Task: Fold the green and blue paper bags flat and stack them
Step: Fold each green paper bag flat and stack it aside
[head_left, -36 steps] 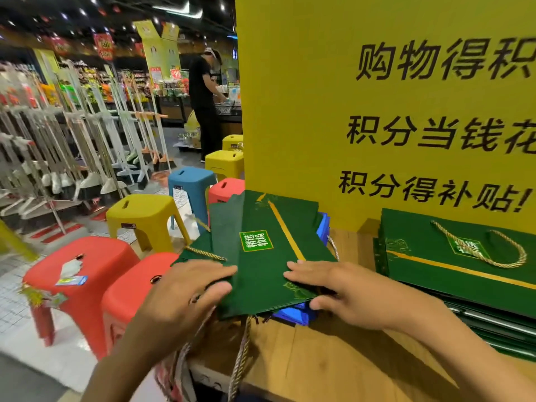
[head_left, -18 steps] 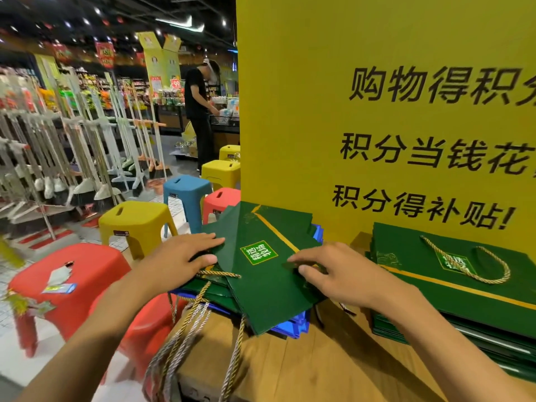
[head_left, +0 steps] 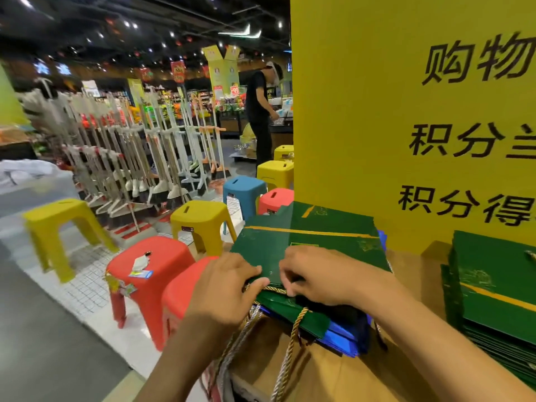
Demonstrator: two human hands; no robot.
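Piles of flat paper bags: two on the pale wooden counter (head_left: 327, 378). Left hand (head_left: 229, 288) and right hand (head_left: 316, 274) curl their fingers over the near edge of the top dark green paper bag (head_left: 304, 242), gripping it. Blue paper bags (head_left: 345, 338) lie beneath; the other green pile (head_left: 499, 285) sits right of the right hand.

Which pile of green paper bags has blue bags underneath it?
The pile of green paper bags that the left hand and right hand hold: blue paper bags stick out beneath it. The green pile at the right edge shows none.
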